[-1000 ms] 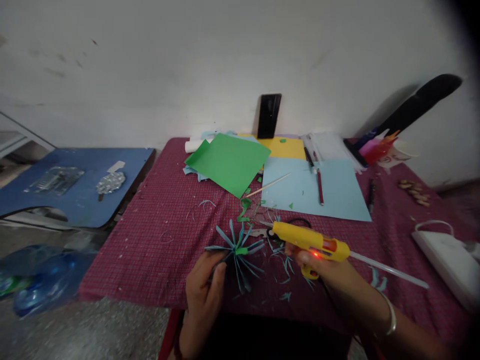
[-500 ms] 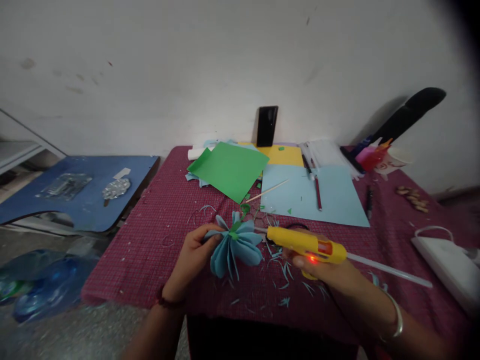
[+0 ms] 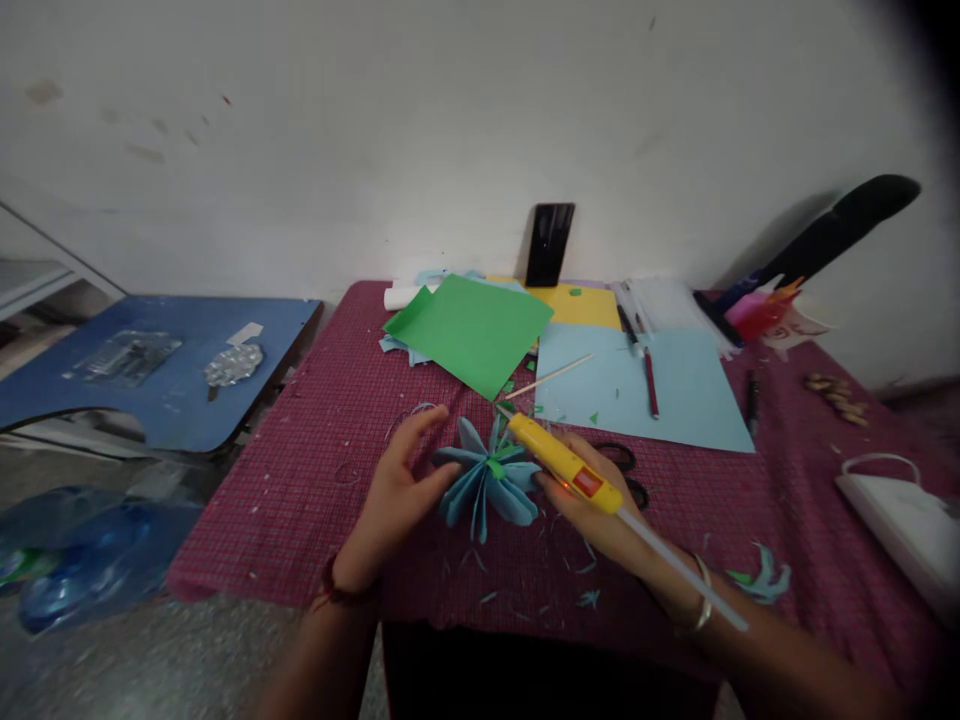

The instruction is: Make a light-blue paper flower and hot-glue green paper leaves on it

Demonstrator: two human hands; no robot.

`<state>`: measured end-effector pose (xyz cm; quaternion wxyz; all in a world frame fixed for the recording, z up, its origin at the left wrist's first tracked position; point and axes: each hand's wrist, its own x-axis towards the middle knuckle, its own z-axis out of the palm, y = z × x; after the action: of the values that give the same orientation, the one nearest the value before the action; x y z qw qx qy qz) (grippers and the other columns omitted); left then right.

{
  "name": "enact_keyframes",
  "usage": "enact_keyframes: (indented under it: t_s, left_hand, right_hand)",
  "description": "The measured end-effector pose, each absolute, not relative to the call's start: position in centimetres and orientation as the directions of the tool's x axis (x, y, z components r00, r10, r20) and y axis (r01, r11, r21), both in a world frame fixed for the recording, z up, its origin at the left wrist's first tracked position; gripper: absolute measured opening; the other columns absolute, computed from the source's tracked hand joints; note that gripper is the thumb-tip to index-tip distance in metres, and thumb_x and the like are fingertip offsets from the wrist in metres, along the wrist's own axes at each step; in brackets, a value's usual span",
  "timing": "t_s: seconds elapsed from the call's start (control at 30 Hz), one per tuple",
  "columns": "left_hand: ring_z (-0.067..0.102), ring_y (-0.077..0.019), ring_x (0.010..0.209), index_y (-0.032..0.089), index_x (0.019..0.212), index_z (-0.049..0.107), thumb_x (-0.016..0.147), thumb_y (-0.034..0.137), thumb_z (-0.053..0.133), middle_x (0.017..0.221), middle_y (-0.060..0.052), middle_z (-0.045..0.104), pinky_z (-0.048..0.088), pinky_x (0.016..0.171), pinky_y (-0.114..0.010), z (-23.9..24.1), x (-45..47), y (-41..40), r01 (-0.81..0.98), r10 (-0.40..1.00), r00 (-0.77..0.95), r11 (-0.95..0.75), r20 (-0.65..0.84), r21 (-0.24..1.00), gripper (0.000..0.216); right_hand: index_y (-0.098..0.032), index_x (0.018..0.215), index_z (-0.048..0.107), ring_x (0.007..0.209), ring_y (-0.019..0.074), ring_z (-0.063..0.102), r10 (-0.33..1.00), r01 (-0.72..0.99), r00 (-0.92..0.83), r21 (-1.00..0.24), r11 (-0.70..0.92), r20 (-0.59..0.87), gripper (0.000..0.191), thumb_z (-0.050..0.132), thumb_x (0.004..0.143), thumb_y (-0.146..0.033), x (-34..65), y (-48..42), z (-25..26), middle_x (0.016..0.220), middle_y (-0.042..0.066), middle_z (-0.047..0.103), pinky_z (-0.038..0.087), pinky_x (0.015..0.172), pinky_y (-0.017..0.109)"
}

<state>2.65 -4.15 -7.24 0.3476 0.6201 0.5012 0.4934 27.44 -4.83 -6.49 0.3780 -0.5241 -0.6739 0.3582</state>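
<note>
**Hands at a blue paper flower, glue gun aimed at its middle**

Left hand (image 3: 394, 500) open, fingers spread, fingertips resting against the left edge of the paper flower (image 3: 486, 480). Right hand (image 3: 600, 515) wrapped around the grip of a yellow glue gun (image 3: 564, 465), nozzle pointing up and left, tip just at the top of the flower's green centre. Clear glue stick (image 3: 679, 570) poking out of the back of the gun, running down over the right wrist with its bangle (image 3: 701, 605).

Flower lying flat on the red checked tablecloth (image 3: 322, 470), near the front edge of the table, between the two hands. Blue folded petals fanned around a small green middle. Blue paper snippets (image 3: 589, 598) scattered on the cloth just in front of it. Black scissors (image 3: 626, 470) just right of the gun, partly hidden by the hand.

Farther back: green sheet (image 3: 472, 330), light blue sheet (image 3: 645, 390) with a red pen (image 3: 649, 380) and a thin wooden stick (image 3: 547, 376) on it, yellow sheet (image 3: 581, 305) behind. Black phone (image 3: 549, 245) leaning upright against the wall. White box (image 3: 907, 520) at the right edge of the table. Blue board (image 3: 150, 370) on the left, apart from the table.
</note>
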Motion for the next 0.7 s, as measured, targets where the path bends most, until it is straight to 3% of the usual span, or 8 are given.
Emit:
enact_keyframes:
  t_s: [0.07, 0.2, 0.4, 0.57, 0.7]
  left_hand:
    - [0.059, -0.0216, 0.120, 0.024, 0.124, 0.060, 0.078, 0.023, 0.072, 0.126, -0.009, 0.064, 0.046, 0.104, -0.040, -6.8, 1.4, -5.7, 0.320, 0.943, -0.131, -0.250, 0.305, 0.914, 0.047]
    - [0.066, -0.0147, 0.090, 0.022, 0.093, 0.069, 0.086, 0.020, 0.063, 0.093, -0.003, 0.068, 0.054, 0.082, -0.026, -6.6, 0.5, -9.4, 0.239, 0.928, -0.283, -0.177, 0.243, 0.955, 0.009]
    - [0.067, -0.0144, 0.085, 0.022, 0.090, 0.070, 0.080, 0.013, 0.066, 0.087, -0.001, 0.070, 0.054, 0.078, -0.025, -8.3, 3.0, -10.3, 0.193, 0.973, -0.100, -0.186, 0.208, 0.963, 0.014]
    - [0.067, -0.0131, 0.080, 0.022, 0.087, 0.069, 0.085, 0.013, 0.061, 0.084, -0.001, 0.071, 0.053, 0.074, -0.023, -8.7, 3.4, -9.1, 0.212, 0.964, 0.037, -0.265, 0.264, 0.941, 0.012]
    - [0.064, -0.0114, 0.072, 0.021, 0.080, 0.067, 0.086, 0.014, 0.062, 0.076, 0.002, 0.067, 0.051, 0.067, -0.022, -8.8, 3.1, -8.5, 0.239, 0.967, 0.023, -0.252, 0.254, 0.938, 0.011]
  right_hand:
    - [-0.022, 0.086, 0.056, 0.064, 0.0150, 0.057, 0.982, 0.438, -0.149, -0.882, 0.175, 0.121, 0.011, 0.060, 0.076, -0.024, 27.5, -5.0, -6.9, 0.075, -0.002, 0.061, 0.046, 0.058, 0.028]
    - [-0.023, 0.089, 0.058, 0.067, 0.0166, 0.060, 0.989, 0.454, -0.105, -0.880, 0.140, 0.103, 0.013, 0.064, 0.078, -0.026, 27.8, -5.3, -7.6, 0.078, -0.001, 0.065, 0.048, 0.060, 0.029]
    - [-0.025, 0.087, 0.058, 0.061, 0.0163, 0.058, 0.987, 0.469, -0.103, -0.869, 0.157, 0.123, 0.013, 0.066, 0.078, -0.027, 27.9, -5.3, -7.8, 0.073, -0.002, 0.063, 0.048, 0.054, 0.029]
    - [-0.025, 0.091, 0.059, 0.064, 0.0165, 0.061, 0.988, 0.471, -0.102, -0.870, 0.149, 0.114, 0.015, 0.066, 0.079, -0.027, 28.1, -5.3, -8.0, 0.077, -0.002, 0.065, 0.050, 0.057, 0.029]
    - [-0.023, 0.088, 0.058, 0.061, 0.0151, 0.059, 0.988, 0.477, -0.082, -0.865, 0.156, 0.133, 0.013, 0.067, 0.078, -0.026, 28.3, -5.4, -8.2, 0.074, -0.003, 0.064, 0.049, 0.054, 0.026]
